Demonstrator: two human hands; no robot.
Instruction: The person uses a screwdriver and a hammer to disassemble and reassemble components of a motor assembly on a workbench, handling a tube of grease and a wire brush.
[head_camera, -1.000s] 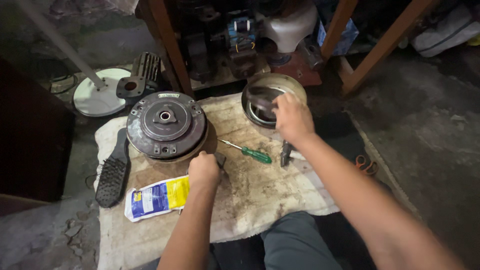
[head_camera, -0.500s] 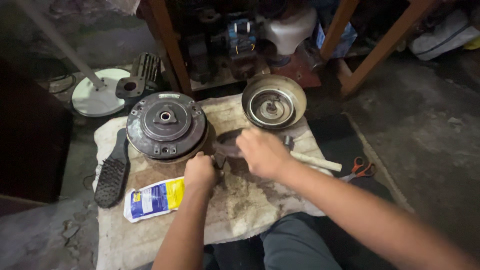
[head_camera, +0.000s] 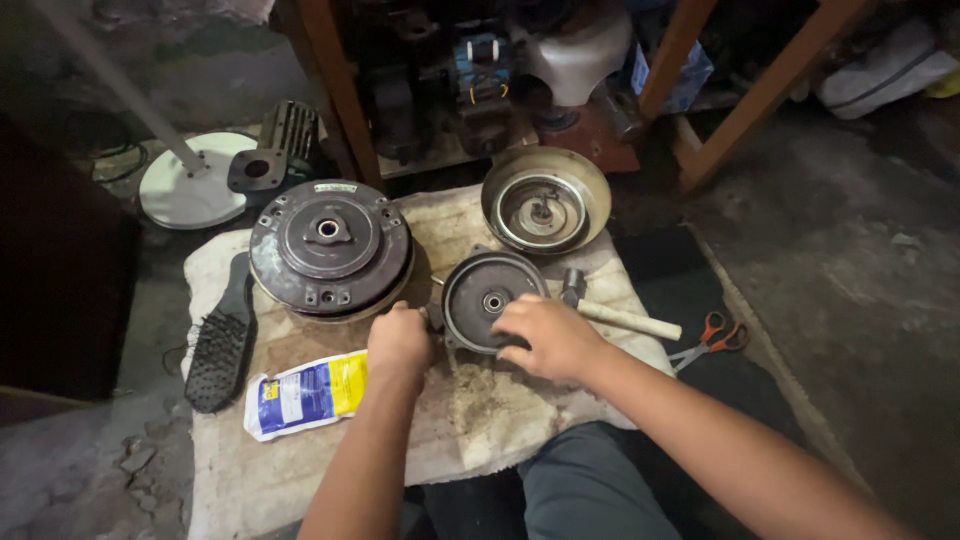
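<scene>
Here, both hands are gripping the disc (head_camera: 490, 300) on the cloth (head_camera: 330, 460): left hand (head_camera: 398, 340) clasping its left edge, right hand (head_camera: 545, 335) spread over its lower right; steadying it flat seems wise; hammer (head_camera: 615, 315) lying just beside, crowding; pulley (head_camera: 330, 245), bowl (head_camera: 546, 200), brush (head_camera: 222, 340), packet (head_camera: 305, 393) sitting near.

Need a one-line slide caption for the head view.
Both hands, left hand and right hand, grip a round metal plate on a dirty cloth, beside a large pulley disc and metal bowl-shaped housing.
</scene>
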